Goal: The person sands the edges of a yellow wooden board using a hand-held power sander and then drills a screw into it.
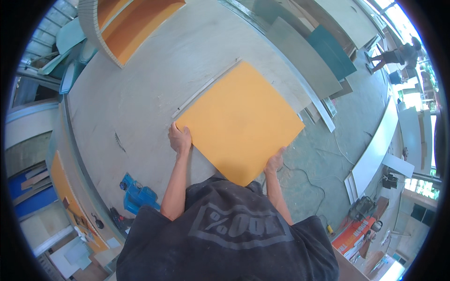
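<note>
A flat, square yellow-orange panel (pixel 240 119) is held tilted corner-on in front of my body. Its nearest corner reaches my dark shirt. My left hand (pixel 180 138) grips the panel's left corner, with the fingers hidden underneath. On the other side, my right hand (pixel 275 160) holds the lower right edge, and its fingers are partly covered by the panel. A thin light strip (pixel 205 89) lies along the panel's upper left side on the grey work surface (pixel 136 93). Whether the strip touches the panel I cannot tell.
An orange-lined curved cabinet piece (pixel 133 30) stands at the far left. A blue power tool (pixel 139 194) sits near my left elbow. Grey and teal boards (pixel 330 49) lie at the far right. A cable (pixel 311 182) runs over the floor; another person (pixel 396 55) stands far right.
</note>
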`<state>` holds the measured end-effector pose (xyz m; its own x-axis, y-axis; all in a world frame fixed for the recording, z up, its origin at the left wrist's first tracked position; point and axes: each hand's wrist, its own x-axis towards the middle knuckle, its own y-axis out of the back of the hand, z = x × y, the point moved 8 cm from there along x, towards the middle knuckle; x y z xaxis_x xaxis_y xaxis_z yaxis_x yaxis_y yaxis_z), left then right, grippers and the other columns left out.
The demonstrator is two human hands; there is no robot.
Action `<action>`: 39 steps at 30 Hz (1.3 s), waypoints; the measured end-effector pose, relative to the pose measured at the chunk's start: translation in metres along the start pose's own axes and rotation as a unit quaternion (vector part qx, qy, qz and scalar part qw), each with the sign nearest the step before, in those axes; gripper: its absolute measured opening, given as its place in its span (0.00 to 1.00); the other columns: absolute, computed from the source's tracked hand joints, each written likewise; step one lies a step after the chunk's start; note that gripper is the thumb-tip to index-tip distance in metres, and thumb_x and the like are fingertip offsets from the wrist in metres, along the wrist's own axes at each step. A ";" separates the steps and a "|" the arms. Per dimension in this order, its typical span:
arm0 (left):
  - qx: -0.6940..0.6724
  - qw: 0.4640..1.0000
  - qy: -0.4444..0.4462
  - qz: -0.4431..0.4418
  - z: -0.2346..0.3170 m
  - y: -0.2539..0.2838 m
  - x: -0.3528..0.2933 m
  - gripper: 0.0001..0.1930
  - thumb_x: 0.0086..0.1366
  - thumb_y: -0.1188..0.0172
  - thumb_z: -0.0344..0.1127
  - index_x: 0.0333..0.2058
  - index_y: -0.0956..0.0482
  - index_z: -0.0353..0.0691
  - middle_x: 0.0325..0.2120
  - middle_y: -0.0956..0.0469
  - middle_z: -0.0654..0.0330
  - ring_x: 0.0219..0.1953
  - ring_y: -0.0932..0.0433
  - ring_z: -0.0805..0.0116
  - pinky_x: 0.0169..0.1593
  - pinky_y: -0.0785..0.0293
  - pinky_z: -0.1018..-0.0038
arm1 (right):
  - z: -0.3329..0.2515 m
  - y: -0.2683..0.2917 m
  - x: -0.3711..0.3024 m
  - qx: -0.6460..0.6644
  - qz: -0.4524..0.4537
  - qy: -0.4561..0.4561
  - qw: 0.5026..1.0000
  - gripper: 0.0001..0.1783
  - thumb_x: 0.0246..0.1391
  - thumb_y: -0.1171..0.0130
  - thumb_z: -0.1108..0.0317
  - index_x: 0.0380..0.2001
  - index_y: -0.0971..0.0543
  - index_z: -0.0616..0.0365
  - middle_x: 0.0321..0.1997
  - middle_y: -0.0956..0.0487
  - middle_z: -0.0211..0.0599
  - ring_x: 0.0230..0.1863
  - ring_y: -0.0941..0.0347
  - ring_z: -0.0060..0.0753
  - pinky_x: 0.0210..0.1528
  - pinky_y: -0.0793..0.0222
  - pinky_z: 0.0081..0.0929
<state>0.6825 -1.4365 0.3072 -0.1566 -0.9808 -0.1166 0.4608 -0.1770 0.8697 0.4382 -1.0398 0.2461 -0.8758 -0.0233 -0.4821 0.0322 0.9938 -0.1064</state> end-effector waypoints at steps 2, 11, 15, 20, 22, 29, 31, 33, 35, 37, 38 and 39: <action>-0.007 1.000 0.005 -0.010 0.005 0.000 0.000 0.30 0.64 0.37 0.43 0.63 0.31 0.38 0.58 0.26 0.49 0.59 0.27 0.47 0.58 0.26 0.54 | 0.002 -0.005 0.004 0.042 -0.004 0.018 0.999 0.44 0.70 0.59 0.31 0.58 0.25 0.68 0.53 0.19 0.37 0.50 0.21 0.33 0.51 0.25 0.32; -0.026 0.998 -0.059 0.016 0.002 -0.002 0.018 0.30 0.64 0.36 0.40 0.61 0.30 0.32 0.56 0.25 0.43 0.58 0.26 0.44 0.61 0.29 0.55 | 0.011 -0.015 0.007 0.049 -0.052 0.026 0.997 0.34 0.74 0.53 0.42 0.56 0.24 0.68 0.50 0.18 0.36 0.47 0.20 0.29 0.48 0.23 0.28; -0.041 0.997 -0.071 0.003 0.005 -0.010 0.017 0.31 0.63 0.36 0.38 0.62 0.30 0.27 0.54 0.25 0.41 0.58 0.26 0.42 0.61 0.29 0.54 | 0.005 -0.005 0.018 -0.036 -0.001 0.023 0.999 0.30 0.73 0.48 0.46 0.46 0.19 0.69 0.40 0.17 0.33 0.37 0.22 0.23 0.39 0.26 0.24; -0.056 0.996 -0.070 0.003 0.011 -0.008 0.017 0.32 0.62 0.35 0.36 0.62 0.30 0.26 0.51 0.24 0.38 0.56 0.25 0.39 0.60 0.29 0.53 | 0.000 -0.005 0.016 -0.068 0.010 0.034 0.997 0.30 0.72 0.47 0.45 0.44 0.18 0.69 0.37 0.17 0.32 0.35 0.23 0.23 0.38 0.27 0.24; -0.060 0.996 -0.065 0.002 0.011 -0.012 0.019 0.32 0.61 0.34 0.36 0.62 0.29 0.26 0.50 0.23 0.37 0.54 0.24 0.39 0.60 0.28 0.52 | 0.004 0.002 0.022 -0.071 0.021 0.036 0.997 0.31 0.72 0.47 0.45 0.44 0.18 0.69 0.37 0.17 0.32 0.35 0.23 0.23 0.38 0.27 0.25; -0.080 0.993 -0.082 -0.011 0.008 -0.023 0.027 0.34 0.59 0.31 0.40 0.60 0.28 0.25 0.49 0.22 0.34 0.55 0.24 0.38 0.60 0.29 0.52 | 0.001 -0.004 0.028 -0.034 -0.003 0.040 0.999 0.30 0.74 0.50 0.46 0.48 0.20 0.69 0.43 0.16 0.34 0.40 0.21 0.24 0.41 0.25 0.25; -0.108 0.990 -0.090 -0.018 0.007 -0.024 0.031 0.35 0.58 0.30 0.41 0.60 0.28 0.25 0.50 0.23 0.34 0.55 0.24 0.38 0.60 0.29 0.52 | -0.002 -0.007 0.029 -0.033 0.007 0.031 0.999 0.30 0.73 0.48 0.46 0.47 0.19 0.69 0.40 0.16 0.33 0.39 0.22 0.24 0.40 0.26 0.26; -0.089 0.991 -0.096 -0.009 0.011 -0.026 0.029 0.36 0.58 0.30 0.42 0.60 0.27 0.25 0.51 0.23 0.33 0.55 0.24 0.37 0.61 0.29 0.52 | -0.005 -0.009 0.029 -0.027 0.015 0.028 0.999 0.30 0.73 0.48 0.46 0.46 0.18 0.69 0.39 0.16 0.33 0.38 0.22 0.24 0.39 0.27 0.26; -0.073 0.993 -0.091 -0.008 0.015 -0.024 0.024 0.36 0.58 0.30 0.43 0.60 0.27 0.25 0.51 0.23 0.33 0.55 0.24 0.37 0.61 0.30 0.52 | -0.009 -0.010 0.027 -0.017 0.021 0.031 0.999 0.30 0.73 0.48 0.46 0.46 0.18 0.69 0.39 0.16 0.33 0.37 0.22 0.24 0.39 0.27 0.26; -0.065 0.994 -0.081 -0.017 0.019 -0.026 0.023 0.36 0.58 0.30 0.43 0.61 0.27 0.25 0.52 0.23 0.33 0.56 0.24 0.37 0.62 0.30 0.52 | -0.007 -0.006 0.032 -0.028 0.009 0.025 0.999 0.31 0.73 0.48 0.45 0.48 0.19 0.70 0.41 0.16 0.33 0.38 0.21 0.25 0.39 0.26 0.26; -0.060 0.995 -0.081 -0.018 0.021 -0.027 0.023 0.36 0.58 0.30 0.44 0.60 0.27 0.25 0.52 0.23 0.33 0.56 0.24 0.38 0.62 0.30 0.53 | -0.005 -0.004 0.033 -0.034 0.004 0.022 0.999 0.31 0.73 0.48 0.45 0.49 0.20 0.70 0.41 0.16 0.34 0.39 0.20 0.26 0.40 0.25 0.26; -0.056 0.995 -0.082 -0.016 0.019 -0.027 0.025 0.37 0.58 0.30 0.44 0.60 0.27 0.25 0.52 0.23 0.33 0.56 0.24 0.38 0.62 0.29 0.53 | -0.005 -0.004 0.034 -0.049 0.008 0.021 0.999 0.32 0.73 0.49 0.44 0.48 0.19 0.70 0.41 0.16 0.34 0.38 0.20 0.25 0.40 0.25 0.26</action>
<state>0.6491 -1.4550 0.2896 -0.3079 -0.9498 -0.0554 0.5458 -0.2240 0.8074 0.4058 -1.0438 0.2348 -0.8953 -0.0038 -0.4455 0.0013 0.9999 -0.0111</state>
